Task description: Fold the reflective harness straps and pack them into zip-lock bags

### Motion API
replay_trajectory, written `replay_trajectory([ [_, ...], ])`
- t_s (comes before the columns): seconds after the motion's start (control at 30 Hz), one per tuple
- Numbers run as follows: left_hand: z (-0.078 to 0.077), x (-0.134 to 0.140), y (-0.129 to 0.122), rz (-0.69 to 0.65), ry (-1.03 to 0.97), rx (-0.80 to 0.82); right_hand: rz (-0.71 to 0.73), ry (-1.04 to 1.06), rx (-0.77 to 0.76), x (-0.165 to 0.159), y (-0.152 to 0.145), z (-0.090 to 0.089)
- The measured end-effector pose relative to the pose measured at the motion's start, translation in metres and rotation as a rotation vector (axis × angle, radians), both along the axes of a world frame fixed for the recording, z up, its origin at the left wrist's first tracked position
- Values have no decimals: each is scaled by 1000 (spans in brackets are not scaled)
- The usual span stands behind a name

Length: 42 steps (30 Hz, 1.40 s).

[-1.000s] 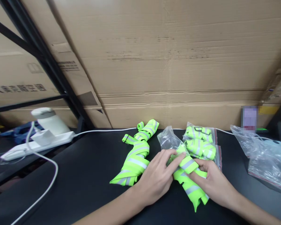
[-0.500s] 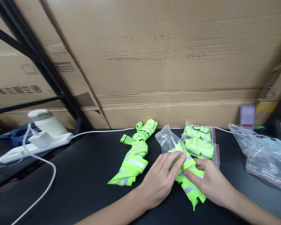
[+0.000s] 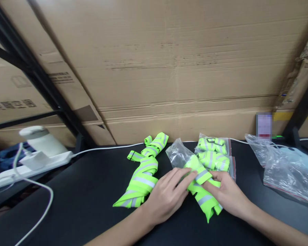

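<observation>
Between my hands is a folded bundle of neon-yellow reflective strap [image 3: 204, 198] with silver stripes, its upper end inside a clear plastic bag [image 3: 176, 152]. My left hand [image 3: 166, 194] curls its fingers over the bundle's left side, near the bag's opening. From the right, my right hand [image 3: 227, 193] pinches the strap between thumb and fingers. The strap's pointed lower end hangs free below the hands. To the left lies another loose reflective strap bundle [image 3: 143, 174]. Two packed reflective straps [image 3: 213, 160] in clear zip bags lie just behind my right hand.
Clear zip bags [image 3: 290, 181] lie at right, over a light-blue item [image 3: 297, 159]. At left are a white power strip [image 3: 64, 159], a white bottle [image 3: 46, 140] and a looping cable [image 3: 50, 201]. Cardboard [image 3: 169, 85] rises behind the black table [image 3: 87, 194].
The view has shifted slightly to the right. A strap flap now lies flatter across the bundle's top, and my right thumb has moved under it. Both hands stay on the bundle.
</observation>
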<state>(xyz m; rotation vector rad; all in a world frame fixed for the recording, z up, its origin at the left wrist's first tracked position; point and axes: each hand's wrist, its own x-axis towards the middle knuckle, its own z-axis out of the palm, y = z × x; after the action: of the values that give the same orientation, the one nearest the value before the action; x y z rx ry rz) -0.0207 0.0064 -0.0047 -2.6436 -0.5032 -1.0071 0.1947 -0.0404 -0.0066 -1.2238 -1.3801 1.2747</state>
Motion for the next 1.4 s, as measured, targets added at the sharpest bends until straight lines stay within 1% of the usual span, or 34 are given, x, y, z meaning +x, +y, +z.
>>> replay_trajectory([
  [0.07, 0, 0, -1, 10, -39, -8, -18, 71, -19, 0, 1, -2],
  [0.13, 0, 1, -2, 55, -82, -27, -45, 120, -51, 0, 1, -2],
  [0.23, -1, 2, -3, 121, -148, -56, -57, 185, -138, -2, -2, 0],
  [0.3, -3, 1, -3, 134, -177, -98, -49, 224, -187, -5, -4, 0],
  [0.37, -5, 0, -3, 138, -180, -163, -45, 237, -193, -7, -5, -2],
  [0.4, -6, -1, -3, 134, -178, -198, -45, 224, -172, -7, -5, -4],
  [0.5, -6, -1, -5, 74, -200, -261, -24, 106, -60, -7, -4, -8],
  [0.6, -3, 0, -6, 27, -242, -263, 5, -17, 11, -6, -2, -8],
  [0.7, 2, 1, -6, 21, -262, -248, 13, -131, 71, -6, -4, -4],
  [1.0, 11, 4, -3, -33, -387, -324, 15, -388, 184, -8, -11, 10],
  [1.07, 11, 6, -6, -61, -389, -306, 14, -436, 201, -9, -13, 11],
  [1.17, 10, 9, -9, -74, -304, -242, -1, -516, 218, -10, -17, 11],
  [1.3, 8, 12, -10, -10, -230, -146, -4, -607, 211, -12, -21, 10],
  [1.4, 6, 14, -9, 21, -238, -111, -19, -585, 225, -13, -24, 7],
])
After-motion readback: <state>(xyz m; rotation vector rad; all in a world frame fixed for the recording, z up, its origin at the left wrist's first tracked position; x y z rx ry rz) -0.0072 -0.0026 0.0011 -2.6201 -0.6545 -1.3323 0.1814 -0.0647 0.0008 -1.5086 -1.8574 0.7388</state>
